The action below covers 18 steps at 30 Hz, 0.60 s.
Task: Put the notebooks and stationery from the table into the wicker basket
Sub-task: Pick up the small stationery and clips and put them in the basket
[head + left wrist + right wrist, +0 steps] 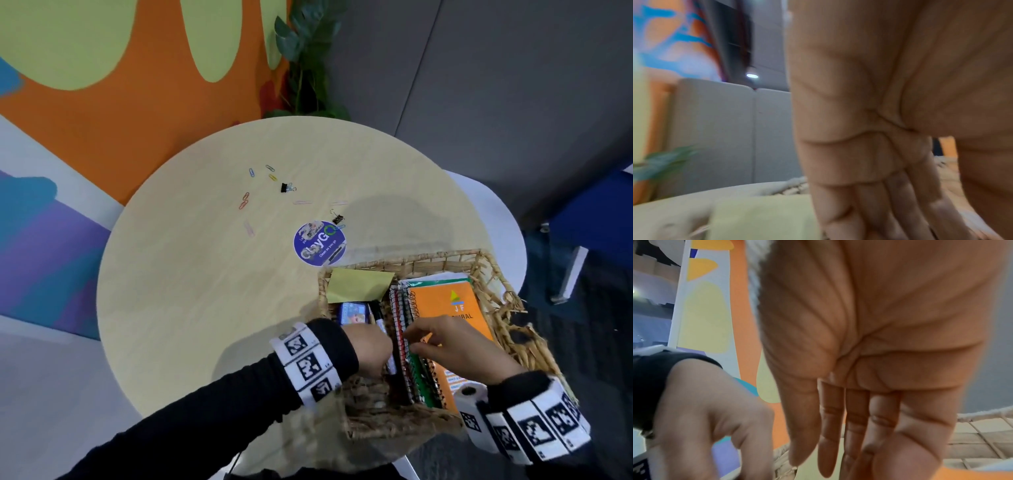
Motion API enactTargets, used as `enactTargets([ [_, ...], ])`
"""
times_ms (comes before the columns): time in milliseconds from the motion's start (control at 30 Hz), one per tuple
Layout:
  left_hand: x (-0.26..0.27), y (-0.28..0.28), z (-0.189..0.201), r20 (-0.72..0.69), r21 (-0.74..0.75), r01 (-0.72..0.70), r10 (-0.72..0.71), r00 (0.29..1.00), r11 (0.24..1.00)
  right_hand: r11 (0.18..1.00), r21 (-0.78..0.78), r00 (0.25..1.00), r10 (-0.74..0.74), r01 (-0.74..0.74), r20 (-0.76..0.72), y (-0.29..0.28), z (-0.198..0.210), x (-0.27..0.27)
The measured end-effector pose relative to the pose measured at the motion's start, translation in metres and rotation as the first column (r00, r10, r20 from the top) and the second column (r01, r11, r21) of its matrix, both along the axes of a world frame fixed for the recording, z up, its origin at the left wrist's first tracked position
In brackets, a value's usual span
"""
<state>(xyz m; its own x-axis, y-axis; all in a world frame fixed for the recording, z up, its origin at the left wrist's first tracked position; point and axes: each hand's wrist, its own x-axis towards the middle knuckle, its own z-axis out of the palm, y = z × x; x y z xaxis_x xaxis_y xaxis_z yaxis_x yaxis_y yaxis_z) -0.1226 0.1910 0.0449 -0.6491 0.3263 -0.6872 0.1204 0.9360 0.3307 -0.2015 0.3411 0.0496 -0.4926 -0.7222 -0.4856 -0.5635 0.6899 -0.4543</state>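
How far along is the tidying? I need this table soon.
Done: spiral notebooks, the yellow sticky pad and a black marker sit in the wicker basket. In hand: both hands are arranging them. Left: coloured paper clips and black binder clips on the table.

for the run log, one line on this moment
hands: left, right in wicker basket | on spiral notebooks | paper clips left on table

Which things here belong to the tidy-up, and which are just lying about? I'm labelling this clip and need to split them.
Belongs to the job:
wicker basket
orange notebook
spiral notebooks
yellow sticky notes
black marker
paper clips
binder clips

Just lying about:
round blue sticker
potted plant
white chair
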Motion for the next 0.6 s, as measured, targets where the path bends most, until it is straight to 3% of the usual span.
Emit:
enactTargets([
  [100,-0.002,-0.047,0.006,-0.177,0.306,-0.244,0.307,0.935,0.92,0.999,-0.036,1.0,-0.027,0.027,-0.007,-0.011,0.004,-0.008],
  [200,0.0,-0.107,0.005,-0.242,0.462,-0.462,0.608,0.756,0.757,0.996,-0.086,0.998,-0.039,0.035,-0.045,-0.03,0.017,-0.019],
  [300,0.003,-0.166,-0.017,-0.309,0.449,-0.7,0.832,0.462,0.555,0.986,-0.162,0.994,-0.058,0.042,-0.094,-0.059,0.034,-0.033],
  [400,0.001,-0.216,-0.051,-0.301,0.381,-0.869,0.931,0.206,0.316,0.977,-0.208,0.993,-0.062,0.04,-0.102,-0.099,0.045,-0.046],
  [467,-0.005,-0.239,-0.066,-0.298,0.339,-0.918,0.949,0.101,0.205,0.975,-0.221,0.993,-0.036,0.011,-0.11,-0.131,0.047,-0.055],
  [600,-0.027,-0.267,-0.085,-0.259,0.277,-0.957,0.966,0.008,0.082,0.965,-0.211,0.979,0.12,-0.154,-0.166,-0.198,0.044,-0.073],
])
